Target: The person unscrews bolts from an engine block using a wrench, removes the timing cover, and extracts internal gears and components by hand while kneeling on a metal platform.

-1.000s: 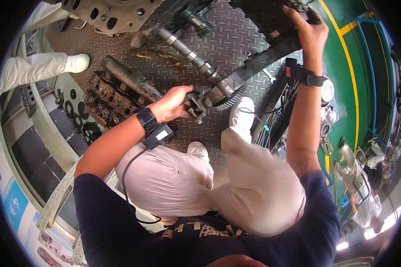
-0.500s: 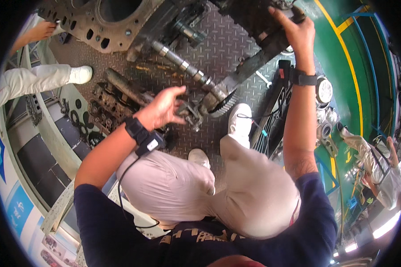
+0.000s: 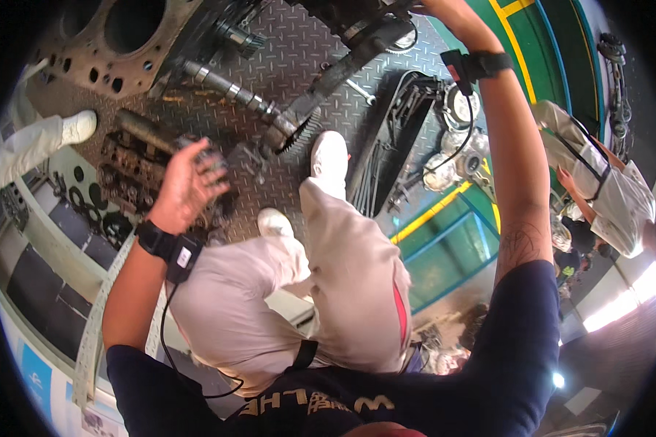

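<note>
The floor (image 3: 299,44) is grey diamond-tread steel plate, greasy in patches. Right of the plate lies green painted floor (image 3: 554,51) crossed by yellow lines (image 3: 521,51). Left of the plate runs a pale bench (image 3: 51,226) with dark trays. Far right of the plate, bright daylight (image 3: 627,291) pours in low.

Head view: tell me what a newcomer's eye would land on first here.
The rusty brown engine block with round bores at top left on the grey diamond-plate steel floor catches the eye first. Just below centre of that floor lies a long grey camshaft ending in a toothed gear. The left hand hangs open above dark greasy engine parts, while the right hand reaches up to black machinery at the top edge.
</note>
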Motion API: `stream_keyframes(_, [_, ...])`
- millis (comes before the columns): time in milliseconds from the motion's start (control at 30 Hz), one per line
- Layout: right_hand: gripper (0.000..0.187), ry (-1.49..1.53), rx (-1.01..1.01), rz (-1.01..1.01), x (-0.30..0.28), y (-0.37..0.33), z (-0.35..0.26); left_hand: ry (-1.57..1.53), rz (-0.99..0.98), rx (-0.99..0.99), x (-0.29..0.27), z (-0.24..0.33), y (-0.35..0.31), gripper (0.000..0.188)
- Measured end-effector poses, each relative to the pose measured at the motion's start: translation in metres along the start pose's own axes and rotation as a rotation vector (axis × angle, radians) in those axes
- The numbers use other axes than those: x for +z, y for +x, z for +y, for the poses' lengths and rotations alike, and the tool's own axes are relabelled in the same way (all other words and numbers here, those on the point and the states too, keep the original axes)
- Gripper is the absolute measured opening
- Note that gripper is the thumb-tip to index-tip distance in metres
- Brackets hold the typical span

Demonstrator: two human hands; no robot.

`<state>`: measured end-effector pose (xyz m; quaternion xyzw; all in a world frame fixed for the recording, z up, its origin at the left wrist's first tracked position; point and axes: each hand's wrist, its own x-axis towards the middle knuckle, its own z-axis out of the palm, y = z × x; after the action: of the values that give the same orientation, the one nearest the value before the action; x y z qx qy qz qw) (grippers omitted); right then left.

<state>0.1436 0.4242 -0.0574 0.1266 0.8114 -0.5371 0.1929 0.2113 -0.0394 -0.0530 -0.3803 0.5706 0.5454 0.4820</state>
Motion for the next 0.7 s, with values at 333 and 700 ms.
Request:
stream_keyframes(333, [0.068,-0.102,0.219,0.346,-0.049,-0.175,0.029,-0.279,0.096,0.112,-0.077,-0.030,-0.222,0.061])
stream_keyframes(700, [0.045,-0.203,1.002,0.302,-0.066,-0.687,-0.116,-0.765,0.314,-0.063,-0.346,-0.270,-0.415,0.042])
